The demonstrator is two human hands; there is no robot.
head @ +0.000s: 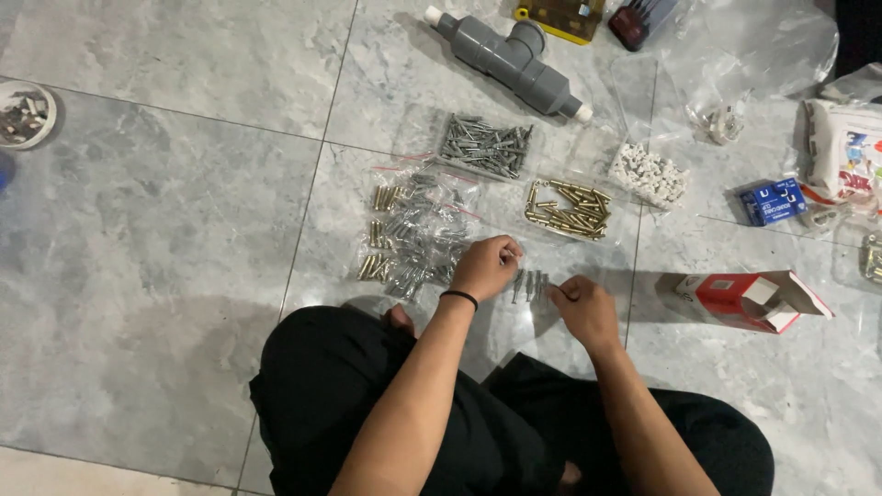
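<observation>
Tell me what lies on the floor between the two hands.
In the head view, a short row of small grey metal pins lies on the tile between the left hand and the right hand.

I'm looking straight down at a floor (165, 276) of large glossy grey marble-look tiles, thin pale grout lines (312, 184) crossing it. Light comes from above and behind me: soft glare on the tiles at top, a dark shadow pooled at bottom centre. A strip of lighter, beige surface (92, 473) shows along the bottom-left edge. No walls, windows or furniture in my view; the floor fills the frame.
</observation>
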